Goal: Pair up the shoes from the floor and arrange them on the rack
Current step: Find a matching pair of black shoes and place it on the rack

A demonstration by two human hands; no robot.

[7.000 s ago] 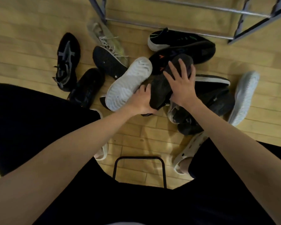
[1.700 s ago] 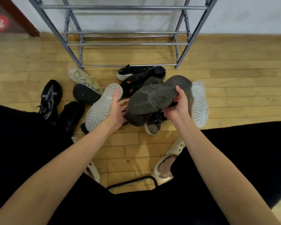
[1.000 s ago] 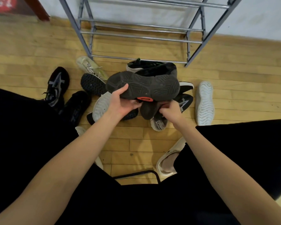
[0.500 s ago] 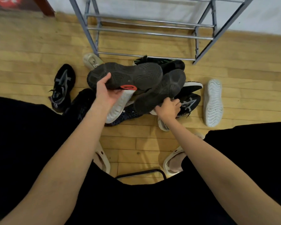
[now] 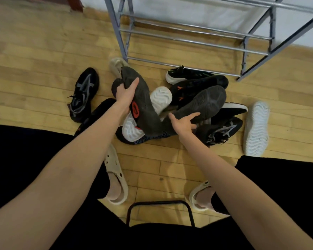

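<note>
Two dark grey shoes are up off the floor, soles showing. The left hand is wrapped around the middle of the left shoe, which has a red oval mark on its sole and points toe-up toward the rack. The right hand is closed over the heel end of the right shoe, thumb and fingers curled on its edge, toe angled up to the right. The two heels nearly meet between the hands, above the heap.

Under and around them I count roughly eight more shoes. A white-soled shoe lies sole-up beneath the left one, and another white sole-up shoe sits apart at the right. A black shoe with grey stripes lies alone on the left, and its match is at the right side of the heap. A black shoe with green trim lies just before the rack, with a black one bearing orange marks touching it. A beige shoe peeks out by the rack leg. Others are too buried to count surely.

The grey metal rack stands against a white wall, its lower rails bare. The wooden plank floor is pale yellow. The person wears two cream clogs, and a black metal frame stands between their knees.
</note>
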